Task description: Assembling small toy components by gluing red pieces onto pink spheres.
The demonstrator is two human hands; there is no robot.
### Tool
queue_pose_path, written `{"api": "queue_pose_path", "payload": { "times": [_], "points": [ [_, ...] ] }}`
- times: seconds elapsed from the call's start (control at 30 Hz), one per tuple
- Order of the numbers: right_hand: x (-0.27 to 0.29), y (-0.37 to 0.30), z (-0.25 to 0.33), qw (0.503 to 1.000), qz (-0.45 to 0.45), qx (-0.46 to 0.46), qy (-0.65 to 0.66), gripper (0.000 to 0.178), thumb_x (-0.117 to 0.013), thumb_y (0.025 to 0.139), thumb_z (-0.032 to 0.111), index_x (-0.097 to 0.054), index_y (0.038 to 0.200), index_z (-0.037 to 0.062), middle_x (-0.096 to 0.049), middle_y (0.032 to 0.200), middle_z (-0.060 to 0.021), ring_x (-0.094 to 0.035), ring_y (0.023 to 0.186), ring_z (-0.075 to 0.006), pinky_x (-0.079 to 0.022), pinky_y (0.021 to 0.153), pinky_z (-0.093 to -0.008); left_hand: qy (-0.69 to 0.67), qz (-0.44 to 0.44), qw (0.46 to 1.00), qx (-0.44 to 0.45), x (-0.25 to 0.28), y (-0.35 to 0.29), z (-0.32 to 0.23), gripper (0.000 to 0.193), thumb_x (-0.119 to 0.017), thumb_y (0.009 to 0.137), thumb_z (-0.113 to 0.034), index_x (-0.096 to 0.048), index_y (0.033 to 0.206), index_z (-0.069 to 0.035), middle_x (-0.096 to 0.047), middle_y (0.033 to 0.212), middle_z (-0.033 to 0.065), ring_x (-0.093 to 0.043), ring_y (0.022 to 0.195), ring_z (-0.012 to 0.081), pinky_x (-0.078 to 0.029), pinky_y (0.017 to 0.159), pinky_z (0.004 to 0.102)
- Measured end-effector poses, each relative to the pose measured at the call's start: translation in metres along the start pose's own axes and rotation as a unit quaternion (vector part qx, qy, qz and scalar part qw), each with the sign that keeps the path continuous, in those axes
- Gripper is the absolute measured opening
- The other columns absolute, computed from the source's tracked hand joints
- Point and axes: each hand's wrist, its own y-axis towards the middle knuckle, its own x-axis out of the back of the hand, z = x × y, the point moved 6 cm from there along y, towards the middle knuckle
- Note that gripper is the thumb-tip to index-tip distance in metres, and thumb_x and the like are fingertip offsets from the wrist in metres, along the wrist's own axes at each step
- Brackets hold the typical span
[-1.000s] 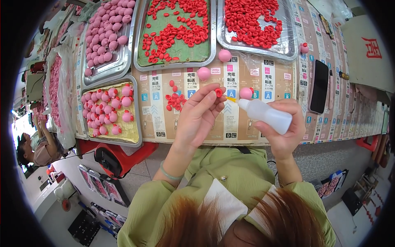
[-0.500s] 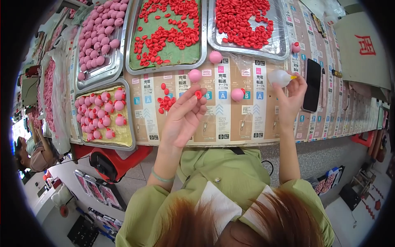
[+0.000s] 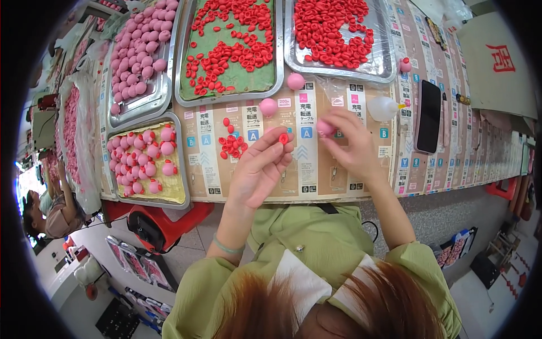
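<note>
My left hand [image 3: 262,166] pinches a small red oval piece with a hollow middle [image 3: 283,138] between thumb and fingertips. To its right, my right hand [image 3: 355,147] has its thumb and fingers closed round a pink ball [image 3: 324,127] just above the cardboard-covered table. A white squeeze bottle with a yellow tip [image 3: 383,108] lies on its side beyond my right hand. A small heap of red pieces [image 3: 232,147] is left of my left hand. Two more pink balls, one nearer [image 3: 268,107] and one farther [image 3: 296,81], rest beyond my hands.
Along the back stand a tray of pink balls [image 3: 114,120], a green-lined tray of red pieces [image 3: 279,68] and another red-piece tray [image 3: 372,74]. A yellow-lined tray [image 3: 183,169] at left holds balls with red pieces attached. A phone [image 3: 429,116] lies right. Another person [image 3: 59,214] is far left.
My right hand has let go of the squeeze bottle, moved left and taken hold of the pink ball. My left hand has shifted slightly right, still pinching the red piece.
</note>
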Motion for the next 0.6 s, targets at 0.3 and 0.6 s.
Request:
{"api": "queue_pose_path", "payload": {
  "times": [0.3,0.6],
  "points": [
    [-0.017,-0.021,0.005,0.672,0.025,-0.364,0.645,0.028,-0.051,0.08,0.009,-0.047,0.107,-0.0006,-0.054,0.089,-0.0066,-0.054,0.08,-0.0143,-0.042,0.076,-0.0252,0.104,0.029,0.993,-0.038,-0.015,0.0,0.004,0.024,-0.051,0.081,-0.004,-0.048,0.105,0.0,-0.055,0.098,0.0093,-0.054,0.084,0.0136,-0.043,0.074,0.0255],
    [-0.008,-0.015,0.021,0.785,-0.027,-0.303,0.539,0.038,-0.057,0.073,-0.004,-0.042,0.107,-0.0016,-0.051,0.096,-0.0075,-0.052,0.09,-0.0131,-0.042,0.08,-0.024,0.274,-0.019,0.954,-0.117,-0.026,-0.006,-0.002,0.024,-0.054,0.076,0.002,-0.052,0.101,0.002,-0.056,0.093,0.0088,-0.053,0.085,0.0129,-0.041,0.078,0.0244]
  ]
}}
